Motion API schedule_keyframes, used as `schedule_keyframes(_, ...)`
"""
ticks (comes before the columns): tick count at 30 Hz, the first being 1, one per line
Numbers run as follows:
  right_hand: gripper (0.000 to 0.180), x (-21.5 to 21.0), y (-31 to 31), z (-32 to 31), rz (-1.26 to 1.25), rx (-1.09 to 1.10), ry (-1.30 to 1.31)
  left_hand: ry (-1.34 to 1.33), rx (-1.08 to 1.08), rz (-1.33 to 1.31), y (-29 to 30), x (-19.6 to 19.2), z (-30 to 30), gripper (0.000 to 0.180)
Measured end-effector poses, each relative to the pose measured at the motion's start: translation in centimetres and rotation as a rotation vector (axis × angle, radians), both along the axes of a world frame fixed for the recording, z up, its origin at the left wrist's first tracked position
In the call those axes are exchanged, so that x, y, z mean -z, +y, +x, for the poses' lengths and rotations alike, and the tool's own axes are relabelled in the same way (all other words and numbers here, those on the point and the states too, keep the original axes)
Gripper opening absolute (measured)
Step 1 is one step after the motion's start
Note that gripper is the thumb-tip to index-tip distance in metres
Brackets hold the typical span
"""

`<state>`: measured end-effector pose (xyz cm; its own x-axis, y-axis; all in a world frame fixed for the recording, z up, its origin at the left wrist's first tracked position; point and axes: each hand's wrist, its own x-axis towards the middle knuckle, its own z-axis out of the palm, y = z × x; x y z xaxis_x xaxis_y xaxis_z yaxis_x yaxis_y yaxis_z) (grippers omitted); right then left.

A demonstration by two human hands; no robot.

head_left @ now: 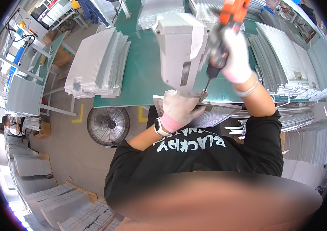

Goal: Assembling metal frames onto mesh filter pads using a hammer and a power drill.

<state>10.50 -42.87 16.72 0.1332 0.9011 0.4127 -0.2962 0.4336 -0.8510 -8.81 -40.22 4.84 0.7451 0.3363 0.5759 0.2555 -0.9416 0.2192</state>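
Note:
My right hand (237, 54), in a white glove with a pink cuff, is closed round an orange and black power drill (223, 38), slightly blurred. Its thin bit (207, 85) points down at the edge of a framed mesh panel (218, 114). My left hand (179, 107), gloved the same way, grips that panel's upper edge close to the bit tip. What lies under its fingers is partly hidden. Just beyond the left hand stands a pale grey housing (174, 50) with a slot in its side, covering part of the table behind.
Stacks of mesh panels lie on the green table (140, 57), one left stack (94, 61) and one right stack (283, 54). A round floor fan (108, 125) stands left below the table edge. Metal strips (283, 117) lie at the right. Another person (15, 125) is far left.

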Motion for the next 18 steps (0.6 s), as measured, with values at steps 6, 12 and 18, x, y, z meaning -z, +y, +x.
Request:
schedule_keyframes(6,0.057,-2.4,5.5,2.6,0.727,-0.785,0.478,-0.07,-0.025,0.113,0.1,0.6,0.2,0.033)
schedule_keyframes(12,0.035,-2.3,0.7,-0.6,0.194,0.217,-0.09,-0.073,-0.031,0.012,-0.2,-1.0,0.3,0.027)
schedule_keyframes(18,0.027,-1.6,0.5,-0.5,0.218,0.205,-0.048,-0.105,0.012,0.021,0.1,-0.9,0.4,0.026)
